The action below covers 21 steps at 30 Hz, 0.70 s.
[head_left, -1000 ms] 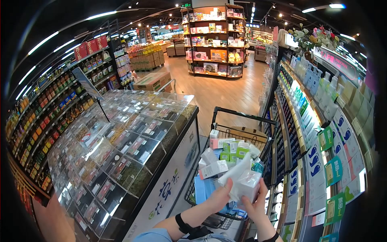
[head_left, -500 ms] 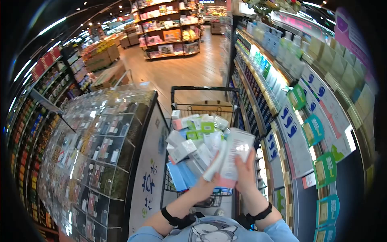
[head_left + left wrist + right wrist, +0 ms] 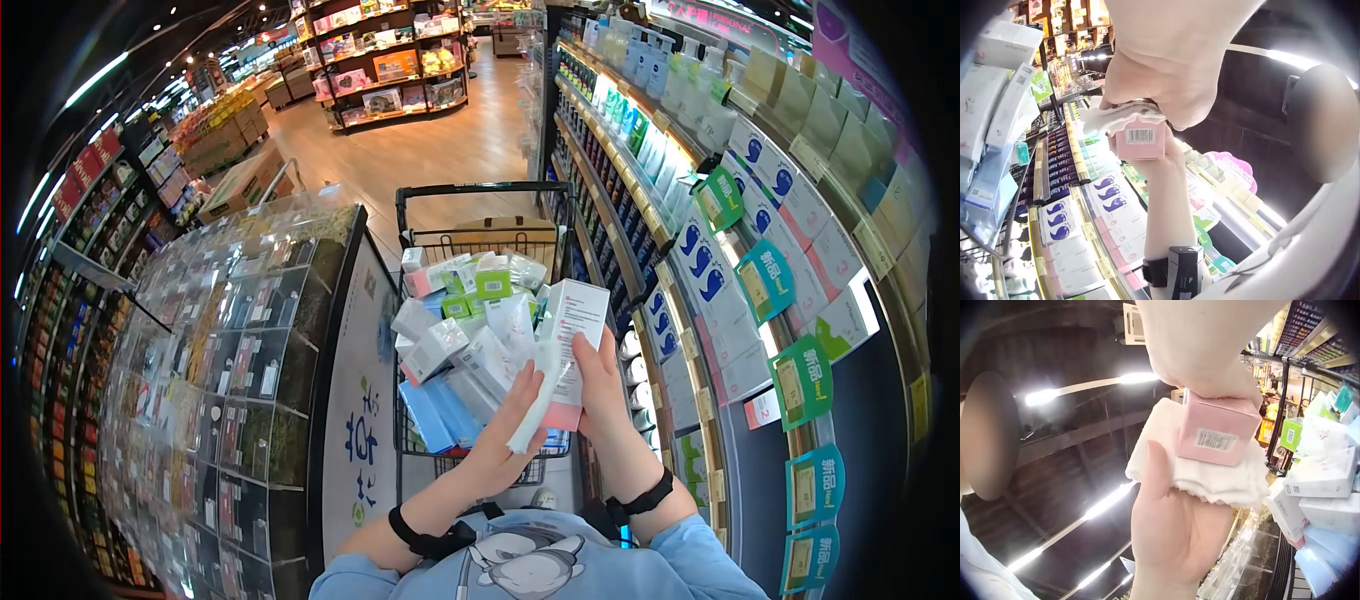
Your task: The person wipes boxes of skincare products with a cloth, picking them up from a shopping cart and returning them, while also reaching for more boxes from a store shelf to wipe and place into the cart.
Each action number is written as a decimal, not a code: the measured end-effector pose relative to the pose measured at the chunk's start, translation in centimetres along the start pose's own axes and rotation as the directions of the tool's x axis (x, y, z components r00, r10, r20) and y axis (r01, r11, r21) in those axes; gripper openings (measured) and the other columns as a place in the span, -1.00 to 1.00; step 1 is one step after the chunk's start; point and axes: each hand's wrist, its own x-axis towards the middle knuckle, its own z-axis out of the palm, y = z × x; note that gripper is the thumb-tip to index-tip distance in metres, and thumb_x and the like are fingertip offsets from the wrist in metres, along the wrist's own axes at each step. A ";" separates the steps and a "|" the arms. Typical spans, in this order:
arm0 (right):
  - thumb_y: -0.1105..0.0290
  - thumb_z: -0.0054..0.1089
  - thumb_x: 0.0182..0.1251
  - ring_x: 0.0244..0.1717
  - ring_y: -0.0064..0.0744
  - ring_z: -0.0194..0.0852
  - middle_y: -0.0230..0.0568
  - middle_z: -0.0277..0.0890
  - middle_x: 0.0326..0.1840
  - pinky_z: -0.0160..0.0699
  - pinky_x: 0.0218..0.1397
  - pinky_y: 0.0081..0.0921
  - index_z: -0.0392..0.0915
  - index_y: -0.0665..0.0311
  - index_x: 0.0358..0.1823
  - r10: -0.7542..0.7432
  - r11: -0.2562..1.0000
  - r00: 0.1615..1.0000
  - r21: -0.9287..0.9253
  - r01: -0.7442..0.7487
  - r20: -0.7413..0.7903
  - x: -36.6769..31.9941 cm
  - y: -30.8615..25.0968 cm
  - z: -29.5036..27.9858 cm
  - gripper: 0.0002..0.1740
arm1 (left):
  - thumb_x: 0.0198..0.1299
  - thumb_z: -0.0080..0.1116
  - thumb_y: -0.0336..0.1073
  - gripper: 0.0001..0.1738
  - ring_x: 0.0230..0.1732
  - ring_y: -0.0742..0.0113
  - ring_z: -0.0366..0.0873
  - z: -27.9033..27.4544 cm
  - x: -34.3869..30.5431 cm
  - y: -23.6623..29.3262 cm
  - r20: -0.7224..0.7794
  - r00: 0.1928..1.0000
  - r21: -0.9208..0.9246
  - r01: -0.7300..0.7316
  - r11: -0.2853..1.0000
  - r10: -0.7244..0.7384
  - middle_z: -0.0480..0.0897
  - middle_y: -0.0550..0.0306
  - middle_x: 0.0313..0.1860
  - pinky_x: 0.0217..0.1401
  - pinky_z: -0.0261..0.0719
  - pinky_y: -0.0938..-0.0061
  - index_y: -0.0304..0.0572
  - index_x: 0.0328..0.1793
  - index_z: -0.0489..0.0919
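Right hand [image 3: 603,390] grips a white-and-pink rectangular cardboard box [image 3: 570,312]; left hand [image 3: 500,440], at the box's eight o'clock, pinches a folded white cloth [image 3: 541,405]. Toward twelve o'clock stands a loaded black wire cart [image 3: 485,188].

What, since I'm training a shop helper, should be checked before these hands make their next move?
1. Right hand grips the box: ok.
2. Left hand has the cloth: ok, pressed against the box.
3. Barcode uncovered: ok, it shows on the pink end in both wrist views.
4. Pink end closed: ok, no open flap shows.
5. Level spot in the cart: not ok, the other boxes lie heaped and tilted.
6. Box wiped clean all round: cannot tell.
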 end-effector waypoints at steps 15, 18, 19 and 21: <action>0.29 -0.12 0.45 0.11 -0.40 0.35 -0.18 0.32 0.16 0.41 0.15 -0.40 0.03 0.09 0.31 0.115 0.993 0.992 -0.032 -0.113 0.061 -1.3 2.0 -1.4 -0.53 | 0.40 -0.15 -0.27 -0.33 0.55 0.22 -0.22 -0.4 -1.0 -2.6 -0.048 0.954 -0.343 0.261 0.902 -0.295 -0.14 -0.07 0.55 0.51 -0.22 0.38 -0.33 0.52 -0.10; 0.42 -0.03 0.41 0.06 -0.46 0.30 -0.12 0.32 0.11 0.39 0.10 -0.48 -0.12 0.10 0.33 0.128 0.977 0.976 -0.193 -0.093 0.177 -2.3 3.9 -1.0 -0.41 | 0.40 -0.23 -0.27 -0.33 0.57 0.18 -0.34 -2.0 1.2 -2.2 -0.157 0.975 -0.367 0.087 0.926 -0.154 -0.23 -0.06 0.57 0.52 -0.33 0.36 -0.31 0.53 -0.15; 0.40 -0.03 0.41 0.09 -0.44 0.30 -0.12 0.30 0.12 0.39 0.11 -0.45 -0.12 0.10 0.33 0.131 0.985 0.972 -0.137 -0.105 0.194 -2.5 5.1 -1.5 -0.42 | 0.39 -0.21 -0.27 -0.34 0.57 0.11 -0.35 -2.2 1.6 -2.3 -0.165 0.976 -0.276 0.095 0.956 -0.145 -0.22 -0.07 0.57 0.53 -0.34 0.32 -0.30 0.53 -0.12; 0.38 -0.04 0.41 0.11 -0.41 0.29 -0.11 0.29 0.14 0.39 0.12 -0.42 -0.12 0.10 0.33 0.114 0.992 0.965 -0.084 -0.096 0.237 -2.2 5.6 -1.6 -0.42 | 0.35 -0.16 -0.30 -0.33 0.56 -0.03 -0.38 -2.3 2.0 -1.7 -0.134 0.988 -0.067 0.069 0.995 -0.077 -0.20 -0.09 0.56 0.53 -0.36 0.23 -0.28 0.52 -0.07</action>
